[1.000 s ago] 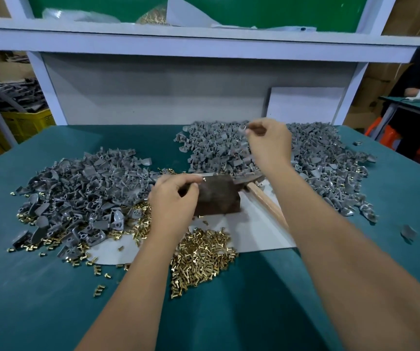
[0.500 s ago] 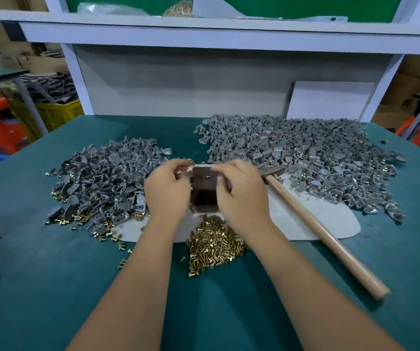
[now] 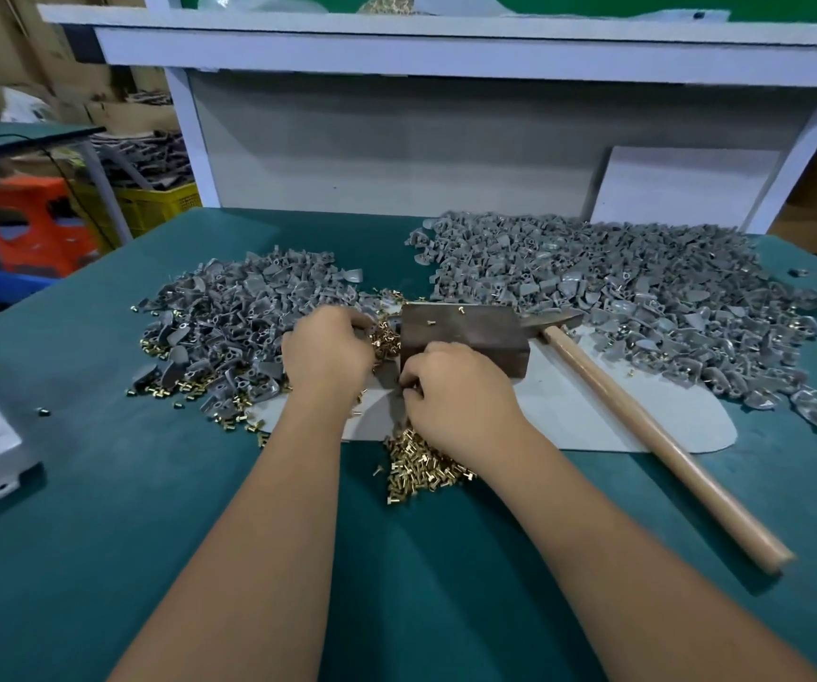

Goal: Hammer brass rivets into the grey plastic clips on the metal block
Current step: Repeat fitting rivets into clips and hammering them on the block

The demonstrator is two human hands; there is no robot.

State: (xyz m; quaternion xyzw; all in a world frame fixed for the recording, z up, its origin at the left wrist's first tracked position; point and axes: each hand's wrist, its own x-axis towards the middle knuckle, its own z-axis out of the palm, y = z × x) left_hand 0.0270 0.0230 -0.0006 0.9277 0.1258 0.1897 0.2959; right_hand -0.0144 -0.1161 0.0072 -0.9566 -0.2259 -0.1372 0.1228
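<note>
Rivets [image 3: 421, 467] piled just in front of metal block [image 3: 465, 337]. Right hand [image 3: 460, 391] at block's near-left corner, fingers curled, pinching something small, can't tell what. Left hand [image 3: 327, 354] curled left of block, contents hidden. Hammer [image 3: 642, 415] lies right of block, untouched. Tip imo: seat rivet straight in clip before swinging.

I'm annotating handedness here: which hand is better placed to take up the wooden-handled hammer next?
Probably the right hand. The wooden-handled hammer lies on its side of the dark metal block, handle angled toward the right forearm. The left hand sits across the block, by the left grey clip pile.
</note>
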